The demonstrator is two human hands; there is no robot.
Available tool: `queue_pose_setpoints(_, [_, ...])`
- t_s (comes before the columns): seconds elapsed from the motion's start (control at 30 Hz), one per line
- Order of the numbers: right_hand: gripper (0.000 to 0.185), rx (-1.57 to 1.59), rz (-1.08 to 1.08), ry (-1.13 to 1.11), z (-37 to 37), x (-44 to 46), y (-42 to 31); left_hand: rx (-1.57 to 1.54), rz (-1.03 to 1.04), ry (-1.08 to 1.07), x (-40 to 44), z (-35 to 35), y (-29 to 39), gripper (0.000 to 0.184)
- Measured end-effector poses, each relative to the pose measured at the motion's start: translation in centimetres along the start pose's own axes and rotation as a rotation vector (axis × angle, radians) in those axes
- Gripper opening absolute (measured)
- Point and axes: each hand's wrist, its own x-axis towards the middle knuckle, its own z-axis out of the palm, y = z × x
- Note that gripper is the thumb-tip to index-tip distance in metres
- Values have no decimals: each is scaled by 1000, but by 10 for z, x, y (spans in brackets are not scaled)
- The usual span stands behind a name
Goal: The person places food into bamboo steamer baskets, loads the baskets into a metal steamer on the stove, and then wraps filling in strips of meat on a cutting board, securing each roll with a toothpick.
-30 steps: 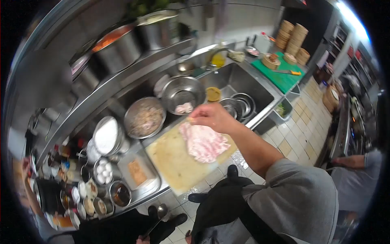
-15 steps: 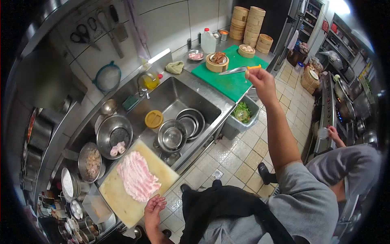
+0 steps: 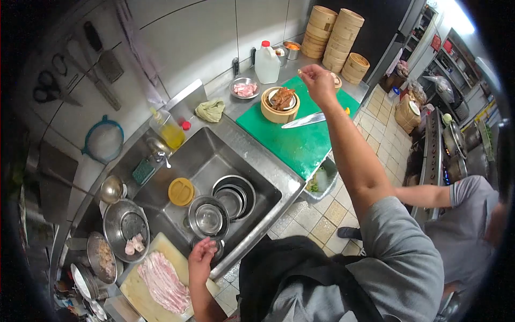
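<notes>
Head view: right hand (image 3: 320, 85) pinched over green board (image 3: 292, 147), contents unclear; left hand (image 3: 200, 260) loosely curled, seemingly empty. Food-filled bamboo steamer (image 3: 280, 116) likely light, stiff; best gripped by rim.

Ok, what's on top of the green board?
On the green board: a bamboo steamer of brown food and a knife. The right arm covers most of the knife's handle and some board; the right hand partly hides a second steamer, its contents unclear.

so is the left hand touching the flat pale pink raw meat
Apart: the head view shows bare cream rectangular cutting board between the left hand and the meat.
</notes>
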Motion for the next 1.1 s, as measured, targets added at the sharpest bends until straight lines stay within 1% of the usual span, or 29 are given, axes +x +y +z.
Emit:
queue_pose_setpoints(0.03, [18, -77, 39, -16, 7, 1, -3, 44, 14, -30, 15, 6, 8, 39])
queue_pose_setpoints(0.07, [18, -74, 51, -23, 20, 3, 5, 53, 3, -26, 25, 8, 13, 39])
queue_pose_setpoints(0.13, [12, -94, -8, -101, 47, 6, 31, 109, 11, -7, 45, 11, 19, 39])
queue_pose_setpoints(0.17, [12, -182, -52, -170, 60, 9, 45, 119, 17, 21, 48, 12, 20, 38])
queue_pose_setpoints(0.2, [12, -177, -47, -181, 68, 13, 59, 122, 7, 28, 48, 14, 20, 38])
queue_pose_setpoints(0.27, [15, -305, -60, -339, 77, 18, 66, 128, 45, 187, 39, 20, 21, 38])
queue_pose_setpoints(0.3, [16, -268, -93, -278, 77, 22, 70, 159, 13, 251, 29, 25, 24, 41])
queue_pose_setpoints(0.33, [16, -259, -85, -281, 75, 24, 67, 170, 9, 255, 19, 26, 17, 41])
queue_pose_setpoints(0.4, [15, -251, 34, -448, 72, 30, 62, 59, -103, 357, 3, 30, -5, 44])
queue_pose_setpoints(0.43, [13, -256, 70, -521, 72, 29, 66, 61, -109, 358, -1, 37, -13, 44])
queue_pose_setpoints(0.47, [13, -257, 76, -528, 67, 26, 70, 105, -131, 355, -5, 45, -18, 44])
queue_pose_setpoints(0.53, [12, -108, -19, -307, 53, 13, 77, 154, -159, 348, -6, 59, -20, 45])
queue_pose_setpoints(0.57, [12, -112, -9, -307, 50, 2, 84, 119, -169, 339, -4, 68, -14, 44])
queue_pose_setpoints(0.63, [15, -169, 155, -399, 47, -28, 105, 78, -151, 318, 8, 86, -4, 41])
queue_pose_setpoints(0.67, [22, -118, 114, -415, 45, -42, 118, 82, -149, 309, 18, 91, 3, 41])
queue_pose_setpoints(0.73, [33, -76, 194, -357, 45, -52, 142, 209, -106, 233, 39, 104, 16, 40])
queue_pose_setpoints(0.77, [33, -78, 195, -359, 42, -48, 153, 241, -52, 198, 52, 108, 18, 41])
queue_pose_setpoints(0.83, [40, -153, 329, -247, 32, -32, 181, 226, -19, 128, 76, 113, 22, 41])
queue_pose_setpoints(0.87, [40, -155, 336, -250, 25, -25, 196, 208, -8, 103, 90, 122, 31, 41])
queue_pose_setpoints(0.9, [46, -206, 377, -247, 18, -14, 210, 212, -9, 102, 104, 135, 42, 41])
queue_pose_setpoints(0.93, [51, -257, 417, -241, 13, -2, 223, 236, 26, 52, 117, 150, 53, 42])
queue_pose_setpoints(0.97, [51, -255, 422, -237, 10, 9, 236, 262, 60, 0, 132, 166, 63, 43])
queue_pose_setpoints(1.03, [59, -387, 464, -258, 6, 26, 262, 288, 170, -55, 162, 201, 72, 47])
queue_pose_setpoints(1.1, [60, -414, 463, -270, 4, 38, 275, 358, 185, -98, 191, 238, 77, 53])
